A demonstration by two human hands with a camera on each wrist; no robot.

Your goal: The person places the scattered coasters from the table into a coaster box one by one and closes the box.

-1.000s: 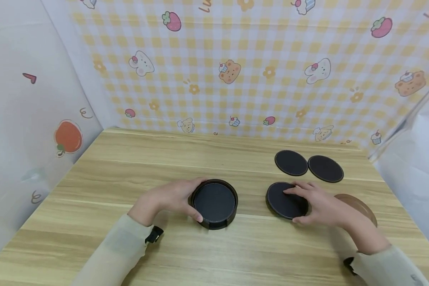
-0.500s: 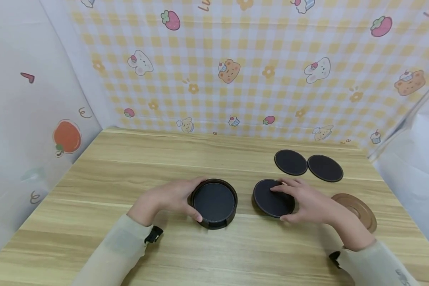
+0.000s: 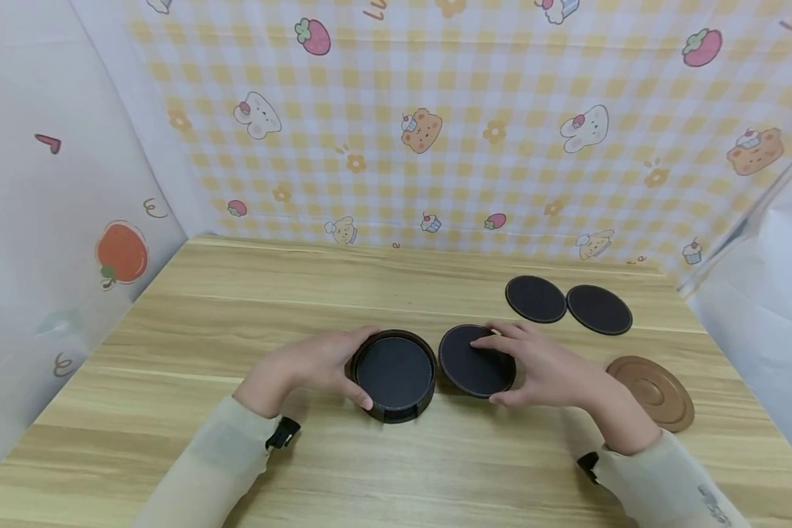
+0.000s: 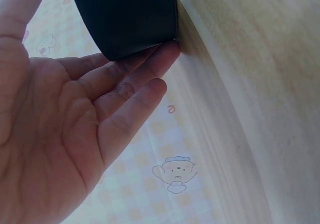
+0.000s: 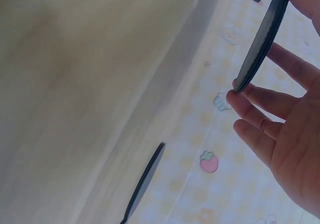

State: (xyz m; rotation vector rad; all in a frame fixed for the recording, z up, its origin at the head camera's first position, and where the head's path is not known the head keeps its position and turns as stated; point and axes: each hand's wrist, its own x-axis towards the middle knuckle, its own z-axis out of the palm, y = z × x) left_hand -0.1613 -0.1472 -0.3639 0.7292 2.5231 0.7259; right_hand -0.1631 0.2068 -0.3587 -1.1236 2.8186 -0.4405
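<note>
My left hand [image 3: 326, 363] grips a round black coaster holder [image 3: 426, 403] from its left side, thumb at the front and fingers behind. A black coaster [image 3: 396, 372] shows inside its rim. In the left wrist view, the fingers of the left hand [image 4: 65, 119] curve around the smooth dark wall of the holder [image 4: 132, 19]. Just right of the holder, my right hand [image 3: 544, 367] pinches a thin stack of black coasters [image 3: 471, 367], with the index finger laid on top. Seen edge-on in the right wrist view, the stack [image 5: 262, 42] is raised off the table and looks layered.
Two black coasters [image 3: 537, 298] lie flat side by side at the back right of the wooden table [image 3: 290, 286]. A brown round lid-like disc [image 3: 653, 392] with a raised centre rests near the right edge. A checked cloth [image 3: 369, 88] hangs behind.
My right hand has carried the coaster stack leftward, up to the holder's right side, uncovering more of the brown disc. The left hand and holder have stayed put.
</note>
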